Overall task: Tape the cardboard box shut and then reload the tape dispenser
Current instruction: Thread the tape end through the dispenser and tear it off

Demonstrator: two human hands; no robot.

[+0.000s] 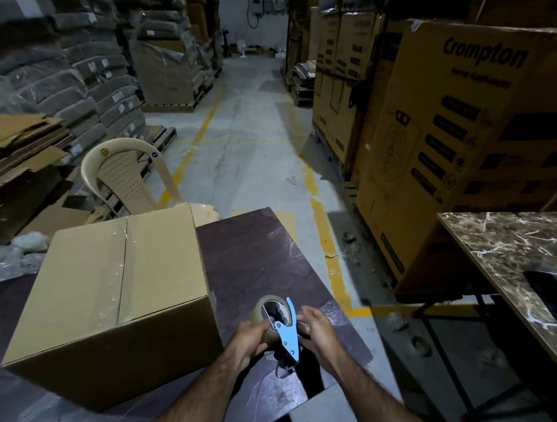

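A closed cardboard box point(116, 287) sits on the dark table point(253, 251), with clear tape running along its top seam. To its right, above the table, I hold a blue metal tape dispenser point(288, 332) with a brown tape roll point(269, 311) on it. My left hand point(250, 342) grips the roll and dispenser from the left side. My right hand point(314, 330) grips the dispenser's frame from the right. A clear strip hangs at the dispenser's lower end.
A beige plastic chair point(127, 177) stands behind the box. A marble-topped table point(509, 247) with a black phone point(547, 293) is at right. Large printed cartons point(456, 147) stand beyond it. Flattened cardboard and stacked sacks fill the left. Tape rolls lie on the floor.
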